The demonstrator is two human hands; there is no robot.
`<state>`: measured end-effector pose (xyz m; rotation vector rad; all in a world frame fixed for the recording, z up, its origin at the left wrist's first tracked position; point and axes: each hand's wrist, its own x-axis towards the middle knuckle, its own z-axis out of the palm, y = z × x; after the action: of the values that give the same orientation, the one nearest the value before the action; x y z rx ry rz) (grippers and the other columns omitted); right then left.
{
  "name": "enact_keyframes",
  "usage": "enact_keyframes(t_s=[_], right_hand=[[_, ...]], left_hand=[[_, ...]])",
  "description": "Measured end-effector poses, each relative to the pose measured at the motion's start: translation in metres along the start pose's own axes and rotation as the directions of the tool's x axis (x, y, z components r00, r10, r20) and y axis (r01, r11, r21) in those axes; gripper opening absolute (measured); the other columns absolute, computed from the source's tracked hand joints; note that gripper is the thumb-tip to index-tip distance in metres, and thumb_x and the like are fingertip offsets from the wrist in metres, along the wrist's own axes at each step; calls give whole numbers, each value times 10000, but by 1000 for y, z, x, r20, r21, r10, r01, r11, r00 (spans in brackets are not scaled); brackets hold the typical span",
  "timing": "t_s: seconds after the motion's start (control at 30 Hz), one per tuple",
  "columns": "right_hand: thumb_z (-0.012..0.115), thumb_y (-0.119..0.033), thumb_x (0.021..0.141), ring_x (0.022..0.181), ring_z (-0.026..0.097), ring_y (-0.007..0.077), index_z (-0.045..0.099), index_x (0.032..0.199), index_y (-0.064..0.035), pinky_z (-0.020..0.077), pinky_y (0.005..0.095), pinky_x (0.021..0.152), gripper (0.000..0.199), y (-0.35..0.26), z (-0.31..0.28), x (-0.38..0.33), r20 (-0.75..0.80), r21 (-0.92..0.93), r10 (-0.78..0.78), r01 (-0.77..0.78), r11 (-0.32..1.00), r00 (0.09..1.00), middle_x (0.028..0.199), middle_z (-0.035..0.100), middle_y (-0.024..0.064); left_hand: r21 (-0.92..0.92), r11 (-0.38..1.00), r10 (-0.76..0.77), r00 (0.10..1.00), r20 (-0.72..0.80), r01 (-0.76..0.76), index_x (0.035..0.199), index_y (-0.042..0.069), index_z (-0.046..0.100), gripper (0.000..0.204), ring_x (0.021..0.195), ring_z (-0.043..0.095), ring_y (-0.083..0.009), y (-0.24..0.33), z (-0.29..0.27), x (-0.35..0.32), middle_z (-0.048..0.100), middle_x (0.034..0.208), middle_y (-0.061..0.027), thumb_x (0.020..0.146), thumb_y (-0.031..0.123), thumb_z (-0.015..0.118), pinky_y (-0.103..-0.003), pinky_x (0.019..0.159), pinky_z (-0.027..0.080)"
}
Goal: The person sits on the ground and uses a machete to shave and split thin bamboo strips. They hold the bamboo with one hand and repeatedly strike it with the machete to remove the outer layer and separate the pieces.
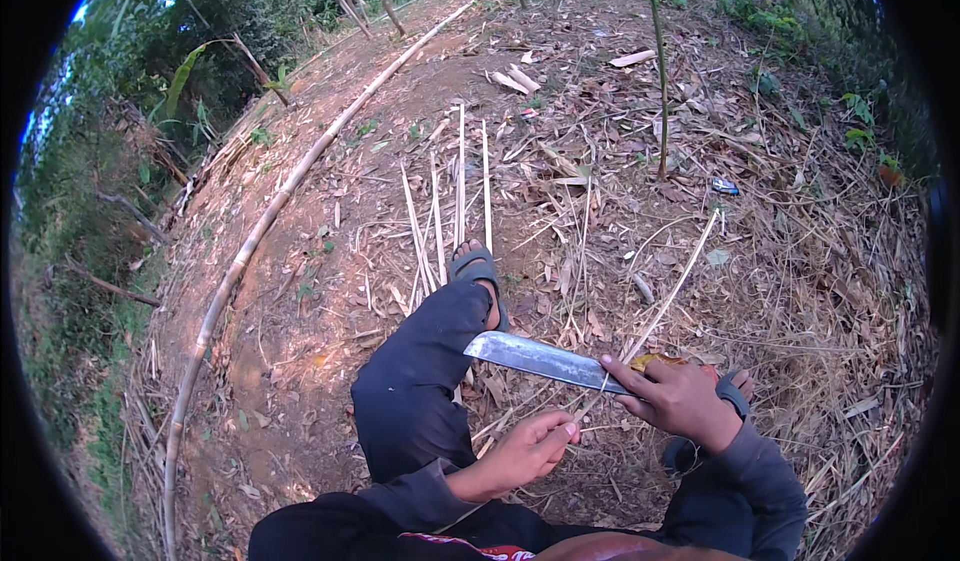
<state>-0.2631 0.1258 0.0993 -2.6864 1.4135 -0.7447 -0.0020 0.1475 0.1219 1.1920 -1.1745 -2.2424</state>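
In my right hand is the handle end of a machete, its broad blade pointing left toward my knee. A long thin bamboo strip runs from the ground ahead, past the blade near my right thumb and forefinger, toward my lap. My left hand is closed in front of me, lower and to the left, apparently round the near part of that strip; the fingers partly hide the grip. A yellow-brown thing shows beside my right knuckles, too covered to name.
Several pale split strips lie ahead of my sandalled foot. A long bamboo pole stretches along the left. A thin green stem stands ahead on the right. Dry leaves and shavings litter the sloping ground; a small blue packet lies right.
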Motion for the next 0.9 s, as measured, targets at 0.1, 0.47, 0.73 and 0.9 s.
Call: enact_keyframes(t_s=[0.1,0.47,0.73,0.9], right_hand=[[718,-385,857,480,516,160,530,1440,-341,414,349,436,615,5,9,3,39,-44,1,1,999,999,619,443,-2],[679,-304,912,487,563,250,493,1470,-269,462,397,464,588,44,32,-15,-99,-100,291,-300,949,952,686,540,55],[706,-308,878,538,572,228,532,1443,-275,469,383,491,592,41,11,-7,-128,-163,124,-144,976,984,701,518,47],[692,-298,899,512,554,243,503,1465,-269,462,395,478,598,62,31,-18,-188,-119,282,-307,944,941,678,496,59]], left_hand=[[12,1000,14,999,-29,-14,1061,57,510,189,513,233,-17,1,-1,-2,287,645,85,1091,224,427,-224,462,182],[94,995,-30,999,-45,34,1040,61,523,208,516,236,-17,-2,-2,-7,300,637,79,1088,242,430,-223,465,192],[27,1000,-8,1000,-23,9,1050,58,511,205,504,247,-24,3,-4,-8,304,643,76,1089,240,426,-227,457,198],[95,995,-24,999,-39,28,1034,55,512,212,493,260,-24,-1,-6,-1,302,628,77,1087,244,434,-225,454,208]])
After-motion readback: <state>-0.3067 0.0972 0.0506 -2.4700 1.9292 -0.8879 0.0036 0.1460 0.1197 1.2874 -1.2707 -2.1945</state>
